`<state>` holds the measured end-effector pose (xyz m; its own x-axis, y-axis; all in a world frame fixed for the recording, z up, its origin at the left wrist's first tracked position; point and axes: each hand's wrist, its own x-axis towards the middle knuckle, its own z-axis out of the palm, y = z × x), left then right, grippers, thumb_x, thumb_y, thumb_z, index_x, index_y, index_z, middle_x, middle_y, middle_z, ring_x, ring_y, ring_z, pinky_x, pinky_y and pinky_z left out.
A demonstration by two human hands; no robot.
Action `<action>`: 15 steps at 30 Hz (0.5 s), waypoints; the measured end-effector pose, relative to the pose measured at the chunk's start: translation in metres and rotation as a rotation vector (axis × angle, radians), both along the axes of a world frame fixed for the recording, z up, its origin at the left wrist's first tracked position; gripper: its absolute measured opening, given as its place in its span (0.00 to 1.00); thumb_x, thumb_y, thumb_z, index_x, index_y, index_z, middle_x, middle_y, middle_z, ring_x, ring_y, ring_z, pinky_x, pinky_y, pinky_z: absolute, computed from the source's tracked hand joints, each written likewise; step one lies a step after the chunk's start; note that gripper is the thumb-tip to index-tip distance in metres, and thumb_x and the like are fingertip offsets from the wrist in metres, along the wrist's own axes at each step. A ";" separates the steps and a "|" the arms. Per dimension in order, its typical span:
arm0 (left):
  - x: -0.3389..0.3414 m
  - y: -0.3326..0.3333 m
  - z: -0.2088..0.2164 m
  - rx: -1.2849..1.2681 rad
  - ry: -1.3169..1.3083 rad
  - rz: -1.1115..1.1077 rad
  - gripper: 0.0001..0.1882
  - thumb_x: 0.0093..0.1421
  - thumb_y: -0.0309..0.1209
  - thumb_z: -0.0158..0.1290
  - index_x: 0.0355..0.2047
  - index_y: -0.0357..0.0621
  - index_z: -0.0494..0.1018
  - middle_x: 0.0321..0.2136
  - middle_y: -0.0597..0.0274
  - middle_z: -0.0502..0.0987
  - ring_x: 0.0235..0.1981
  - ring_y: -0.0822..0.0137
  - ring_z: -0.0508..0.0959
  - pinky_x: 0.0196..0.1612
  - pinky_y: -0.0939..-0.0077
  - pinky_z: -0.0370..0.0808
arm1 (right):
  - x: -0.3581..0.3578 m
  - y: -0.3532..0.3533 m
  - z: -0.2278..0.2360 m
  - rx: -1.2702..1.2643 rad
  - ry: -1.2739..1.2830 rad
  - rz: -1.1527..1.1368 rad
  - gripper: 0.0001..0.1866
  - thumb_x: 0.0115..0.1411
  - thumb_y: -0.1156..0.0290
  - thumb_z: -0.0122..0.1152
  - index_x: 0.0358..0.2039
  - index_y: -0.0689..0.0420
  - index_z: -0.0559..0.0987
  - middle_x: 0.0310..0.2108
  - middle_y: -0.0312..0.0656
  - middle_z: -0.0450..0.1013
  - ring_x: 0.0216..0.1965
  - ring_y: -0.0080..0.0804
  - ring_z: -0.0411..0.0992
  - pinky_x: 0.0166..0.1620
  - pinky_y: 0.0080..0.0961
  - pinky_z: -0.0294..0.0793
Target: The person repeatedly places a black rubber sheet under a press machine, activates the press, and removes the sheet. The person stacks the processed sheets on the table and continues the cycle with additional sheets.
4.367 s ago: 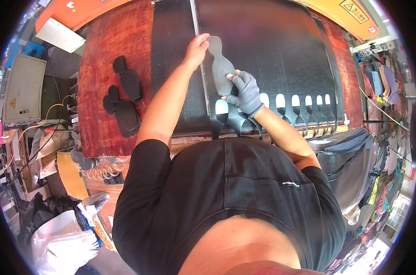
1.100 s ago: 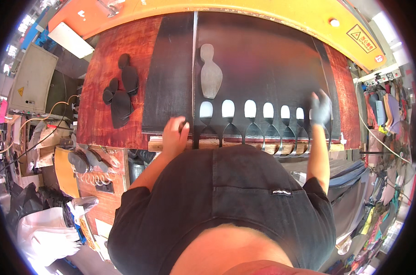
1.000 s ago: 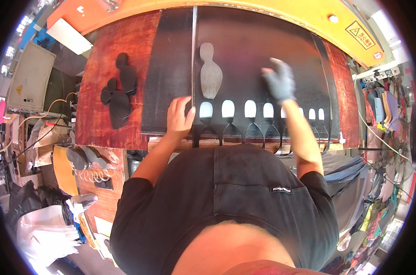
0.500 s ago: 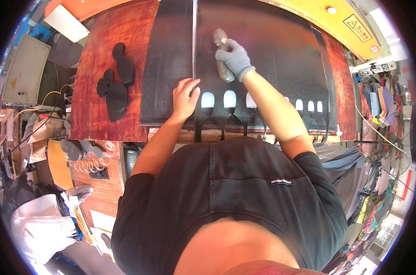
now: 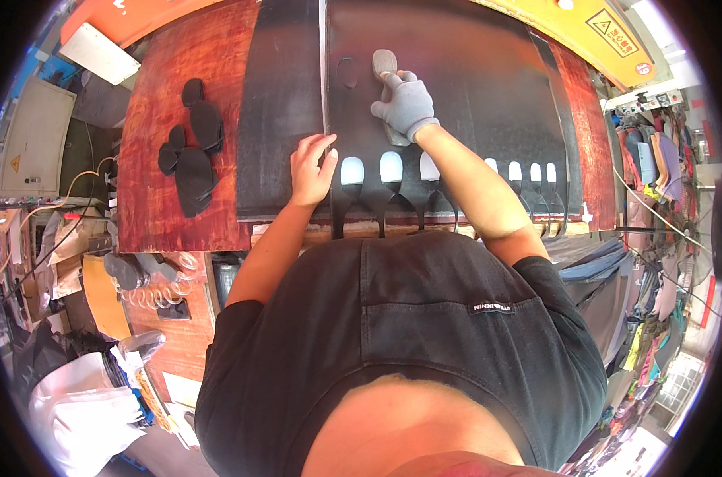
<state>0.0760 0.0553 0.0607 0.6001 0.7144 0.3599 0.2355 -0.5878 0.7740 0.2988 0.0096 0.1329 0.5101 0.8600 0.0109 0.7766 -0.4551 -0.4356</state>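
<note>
Gloved right hand [image 5: 407, 105] gripping waisted grey plate [image 5: 385, 62]; bare left hand [image 5: 311, 172] half-open, empty, over smooth black sheet [image 5: 480, 87].

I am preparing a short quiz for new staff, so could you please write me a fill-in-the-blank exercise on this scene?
1. The right hand, which grips a sole-shaped piece, is covered by a grey ____.
2. The left hand has nothing worn on it: its skin is ____.
3. The dark flat pieces lie on the reddish board, to the person's ____ of the black sheet.
4. The rounded white patches are lined up in a ____ along the sheet's near edge.

Missing words: glove; bare; left; row.
</note>
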 end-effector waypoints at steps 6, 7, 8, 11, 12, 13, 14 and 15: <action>-0.009 -0.017 0.023 -0.088 0.037 0.028 0.20 0.56 0.34 0.52 0.48 0.41 0.69 0.44 0.52 0.71 0.46 0.51 0.71 0.49 0.63 0.67 | 0.008 -0.011 -0.003 0.205 0.034 -0.015 0.33 0.46 0.54 0.63 0.51 0.55 0.70 0.51 0.51 0.65 0.51 0.48 0.65 0.53 0.36 0.66; -0.022 -0.027 0.030 -0.077 0.072 -0.005 0.20 0.56 0.35 0.52 0.48 0.39 0.67 0.44 0.51 0.71 0.46 0.50 0.70 0.47 0.62 0.67 | 0.014 -0.018 -0.005 0.323 0.044 -0.002 0.33 0.47 0.53 0.63 0.51 0.57 0.70 0.51 0.51 0.66 0.51 0.48 0.65 0.54 0.36 0.65; -0.038 -0.042 0.035 -0.025 0.145 0.003 0.17 0.55 0.35 0.53 0.43 0.39 0.69 0.40 0.51 0.72 0.43 0.51 0.72 0.44 0.62 0.68 | 0.021 -0.030 -0.009 0.371 0.043 -0.044 0.32 0.50 0.51 0.62 0.50 0.60 0.70 0.50 0.52 0.66 0.53 0.48 0.64 0.55 0.35 0.63; -0.079 -0.074 0.039 -0.064 0.560 -0.105 0.10 0.54 0.34 0.54 0.23 0.41 0.71 0.22 0.57 0.72 0.27 0.53 0.72 0.31 0.60 0.68 | 0.044 -0.088 -0.025 0.499 0.083 -0.161 0.27 0.51 0.56 0.61 0.48 0.59 0.71 0.48 0.50 0.68 0.52 0.47 0.65 0.54 0.36 0.64; -0.079 -0.076 0.033 0.070 0.437 -0.073 0.11 0.54 0.34 0.53 0.20 0.42 0.70 0.21 0.57 0.71 0.26 0.54 0.72 0.29 0.60 0.68 | 0.050 -0.109 -0.033 0.527 0.132 -0.233 0.25 0.52 0.57 0.60 0.47 0.59 0.72 0.47 0.49 0.69 0.51 0.46 0.66 0.53 0.35 0.65; -0.081 -0.080 0.028 0.160 0.391 -0.041 0.13 0.55 0.34 0.53 0.18 0.42 0.68 0.19 0.57 0.70 0.24 0.54 0.71 0.28 0.60 0.67 | 0.054 -0.130 -0.040 0.531 0.134 -0.267 0.23 0.53 0.59 0.60 0.45 0.60 0.72 0.45 0.49 0.70 0.49 0.45 0.67 0.51 0.34 0.66; -0.082 -0.083 0.024 0.232 0.363 -0.022 0.14 0.55 0.34 0.52 0.16 0.43 0.67 0.18 0.58 0.68 0.23 0.55 0.70 0.26 0.61 0.67 | 0.054 -0.152 -0.047 0.525 0.169 -0.317 0.20 0.53 0.62 0.61 0.43 0.61 0.73 0.44 0.48 0.70 0.48 0.44 0.68 0.50 0.33 0.67; -0.082 -0.084 0.021 0.273 0.347 0.020 0.15 0.56 0.34 0.52 0.15 0.43 0.66 0.18 0.58 0.68 0.23 0.55 0.70 0.26 0.61 0.66 | 0.053 -0.171 -0.051 0.565 0.137 -0.302 0.19 0.53 0.63 0.60 0.42 0.60 0.73 0.42 0.48 0.71 0.46 0.43 0.69 0.49 0.32 0.67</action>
